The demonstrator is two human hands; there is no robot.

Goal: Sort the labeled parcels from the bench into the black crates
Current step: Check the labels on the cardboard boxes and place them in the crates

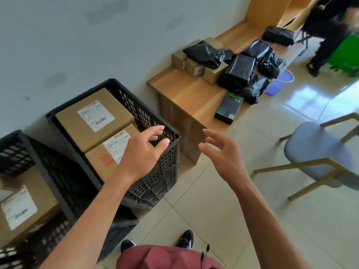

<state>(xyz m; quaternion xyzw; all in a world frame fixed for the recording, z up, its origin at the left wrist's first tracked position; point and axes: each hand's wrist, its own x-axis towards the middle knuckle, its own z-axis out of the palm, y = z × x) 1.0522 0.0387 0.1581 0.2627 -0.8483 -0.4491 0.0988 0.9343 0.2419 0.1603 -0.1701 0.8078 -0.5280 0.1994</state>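
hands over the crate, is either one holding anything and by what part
Nothing is held. The left hand and right hand are both empty, fingers loosely spread above the black crate.

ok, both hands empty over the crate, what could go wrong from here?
1. The black box with green print sits at the front edge of the bench; reaching past it for the black bags could knock it onto the floor.
2. The near crate already holds two cartons that look to fill it; more may sit above its rim.
3. The chair stands close on the right, possibly a snag.
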